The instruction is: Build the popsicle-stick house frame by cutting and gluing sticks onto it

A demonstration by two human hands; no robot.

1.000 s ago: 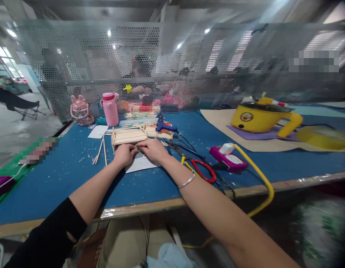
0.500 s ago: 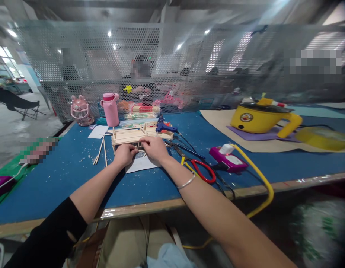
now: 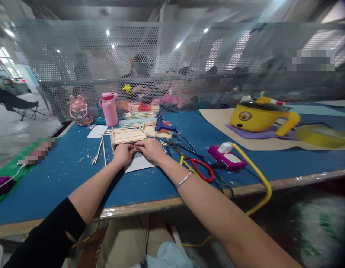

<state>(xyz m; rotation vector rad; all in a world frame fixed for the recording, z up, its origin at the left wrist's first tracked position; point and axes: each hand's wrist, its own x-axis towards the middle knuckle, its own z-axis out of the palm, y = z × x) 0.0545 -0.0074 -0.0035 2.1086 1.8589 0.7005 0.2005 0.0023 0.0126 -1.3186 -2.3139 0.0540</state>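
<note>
My left hand (image 3: 124, 154) and my right hand (image 3: 150, 149) meet at the front of a small wooden stick frame (image 3: 127, 136). The fingers of both are pinched together, almost touching; whatever lies between the fingertips is too small or hidden to make out. Under my hands a white sheet of paper (image 3: 139, 163) rests on the blue table. Just behind my right hand lies a blue glue gun (image 3: 165, 126). To the left, a few loose thin sticks (image 3: 98, 150) lie near the frame.
Pliers (image 3: 178, 150) and red-handled scissors (image 3: 201, 169) lie right of my hands, beside a purple power socket (image 3: 226, 158) with a yellow cable. A yellow pot (image 3: 256, 117) stands far right. A pink bottle (image 3: 109, 110) and a clear pink jug (image 3: 80, 111) stand at the back left.
My right hand has shifted slightly left and its fingertips have come down to meet those of my left hand. The stick frame stays in about the same place.
</note>
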